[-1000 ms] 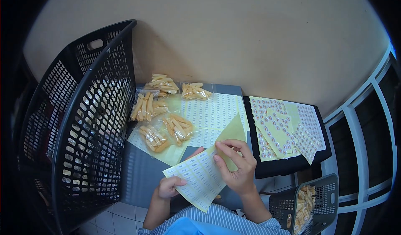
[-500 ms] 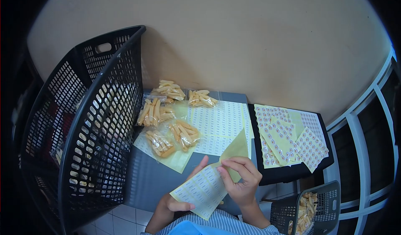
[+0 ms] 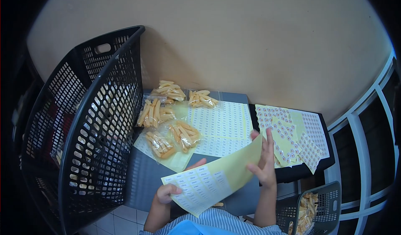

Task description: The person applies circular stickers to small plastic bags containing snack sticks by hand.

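A yellow-backed sticker sheet (image 3: 213, 180) with rows of small white printed labels is held up over the near side of the table. My left hand (image 3: 168, 192) grips its left end, thumb in front and fingers behind. The labels cover the left part; bare yellow backing shows on the right. At the sheet's right edge, my right hand (image 3: 265, 159) is open, fingers stretched upward and thumb by the paper; part of it may be hidden behind the sheet. Clear bags of yellow stick snacks (image 3: 184, 134) lie beyond, some on other label sheets (image 3: 223, 124).
A tall black perforated basket (image 3: 96, 109) stands at the left. Sheets of round stickers (image 3: 313, 126) lie on a black surface at the right. Below them a smaller dark basket (image 3: 328, 205) contains snack bags (image 3: 307, 210). A wall (image 3: 234, 38) rises behind the grey table (image 3: 142, 185).
The sheet was bent back with my right hand pinching its upper part; now it is spread flatter. My right hand has moved right and up, its fingers opened. My left hand keeps its grip.
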`<state>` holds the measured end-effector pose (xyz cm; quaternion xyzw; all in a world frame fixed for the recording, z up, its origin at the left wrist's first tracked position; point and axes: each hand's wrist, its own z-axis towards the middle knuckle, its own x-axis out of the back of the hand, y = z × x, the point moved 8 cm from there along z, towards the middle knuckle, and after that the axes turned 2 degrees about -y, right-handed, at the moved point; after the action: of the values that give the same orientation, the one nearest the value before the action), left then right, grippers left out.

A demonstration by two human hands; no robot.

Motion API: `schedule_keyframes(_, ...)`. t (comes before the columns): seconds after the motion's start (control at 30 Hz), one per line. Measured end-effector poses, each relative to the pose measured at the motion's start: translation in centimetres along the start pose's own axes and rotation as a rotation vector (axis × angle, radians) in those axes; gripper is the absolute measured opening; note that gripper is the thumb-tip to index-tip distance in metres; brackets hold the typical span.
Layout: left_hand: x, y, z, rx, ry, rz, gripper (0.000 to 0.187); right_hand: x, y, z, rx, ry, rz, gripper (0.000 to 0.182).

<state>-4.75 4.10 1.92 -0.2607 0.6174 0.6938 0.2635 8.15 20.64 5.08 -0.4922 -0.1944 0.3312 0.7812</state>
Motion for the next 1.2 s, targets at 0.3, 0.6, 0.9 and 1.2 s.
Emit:
schedule_keyframes(0.3, 7.2, 0.8, -2.7, -0.093, 0.758, 1.027, 0.076, 4.7, 6.2, 4.3, -0.185, 0.296, 0.110, 0.091)
schedule_keyframes(0.6, 4.3, -7.8, -2.4, 0.439, 0.487, 1.206, 0.084, 6.0, 15.0, 6.4, -0.252, 0.314, -0.914, 0.104)
schedule_keyframes(0.9, 4.1, -8.3, 1.1, 0.041, 0.340, 0.739, 0.063, 1.7, 3.0, -0.3, -0.078, 0.326, -0.173, 0.015)
schedule_keyframes(1.2, 1.0, -8.1, 3.8, -0.195, 0.195, 0.547, 0.059, -3.6, 5.3, -7.1, -0.340, 0.244, -0.071, 0.008)
